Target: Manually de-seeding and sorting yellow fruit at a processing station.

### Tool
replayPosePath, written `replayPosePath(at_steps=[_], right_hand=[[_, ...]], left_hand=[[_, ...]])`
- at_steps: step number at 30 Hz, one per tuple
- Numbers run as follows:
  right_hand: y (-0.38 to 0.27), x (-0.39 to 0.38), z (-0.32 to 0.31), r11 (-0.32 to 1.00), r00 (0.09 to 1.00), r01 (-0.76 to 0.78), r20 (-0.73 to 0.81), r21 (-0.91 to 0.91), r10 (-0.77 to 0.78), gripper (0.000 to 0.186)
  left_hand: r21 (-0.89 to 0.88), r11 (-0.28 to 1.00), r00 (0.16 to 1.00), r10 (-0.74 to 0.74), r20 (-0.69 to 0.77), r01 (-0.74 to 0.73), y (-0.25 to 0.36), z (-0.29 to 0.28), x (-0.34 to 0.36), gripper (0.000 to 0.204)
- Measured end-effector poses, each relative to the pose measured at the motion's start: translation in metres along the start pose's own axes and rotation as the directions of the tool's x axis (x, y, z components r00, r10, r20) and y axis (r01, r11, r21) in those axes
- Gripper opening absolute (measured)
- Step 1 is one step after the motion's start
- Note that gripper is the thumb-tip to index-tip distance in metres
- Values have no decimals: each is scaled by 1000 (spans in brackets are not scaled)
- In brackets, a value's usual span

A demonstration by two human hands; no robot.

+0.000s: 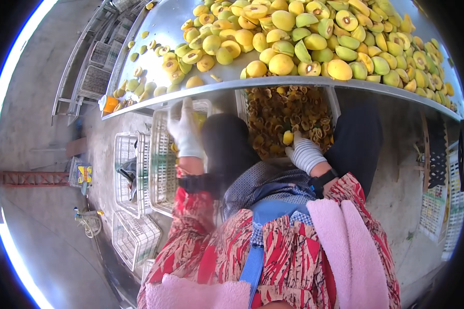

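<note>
My left hand (185, 131), in a white glove, reaches down over a white plastic crate (162, 170) that holds yellow fruit pieces; whether it grips anything is hidden. In a striped white glove, my right hand (304, 153) holds a small yellow fruit piece (288, 137) above a white crate of brown fruit scraps (288, 116). A metal table (165, 31) above my hands carries a big heap of yellow and green halved fruits (314, 36).
More white crates (131, 175) stand on the concrete floor at left, one lower (134, 237). Stacked crates (95, 77) sit beyond the table's left end. An orange object (110, 104) rests at the table corner. Crates (438, 206) stand at right.
</note>
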State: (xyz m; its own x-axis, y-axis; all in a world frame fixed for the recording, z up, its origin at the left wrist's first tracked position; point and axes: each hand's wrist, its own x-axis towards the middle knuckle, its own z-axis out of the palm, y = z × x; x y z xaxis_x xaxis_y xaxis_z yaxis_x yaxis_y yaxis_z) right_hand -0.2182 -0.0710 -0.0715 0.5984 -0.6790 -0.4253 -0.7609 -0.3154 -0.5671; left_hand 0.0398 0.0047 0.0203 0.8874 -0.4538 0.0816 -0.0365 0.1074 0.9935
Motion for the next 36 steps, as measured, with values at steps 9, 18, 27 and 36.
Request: replayPosePath(at_steps=[9,18,27,36], right_hand=[[20,41,37,971,992,113,-82,211,-97,39],[9,32,19,803,987,144,-138,578,-78,34],[-36,-16,-37,323,999,-15,28,946,-37,15],[-48,-28,-19,553,890,443,-423,705,-174,11]], left_hand=[[600,273,614,-39,788,-752,-3,133,44,41],[667,635,721,-240,651,-391,-22,138,77,48],[-424,791,721,-31,692,441,2,91,23,37],[-321,694,677,-323,661,645,-38,88,-79,55]])
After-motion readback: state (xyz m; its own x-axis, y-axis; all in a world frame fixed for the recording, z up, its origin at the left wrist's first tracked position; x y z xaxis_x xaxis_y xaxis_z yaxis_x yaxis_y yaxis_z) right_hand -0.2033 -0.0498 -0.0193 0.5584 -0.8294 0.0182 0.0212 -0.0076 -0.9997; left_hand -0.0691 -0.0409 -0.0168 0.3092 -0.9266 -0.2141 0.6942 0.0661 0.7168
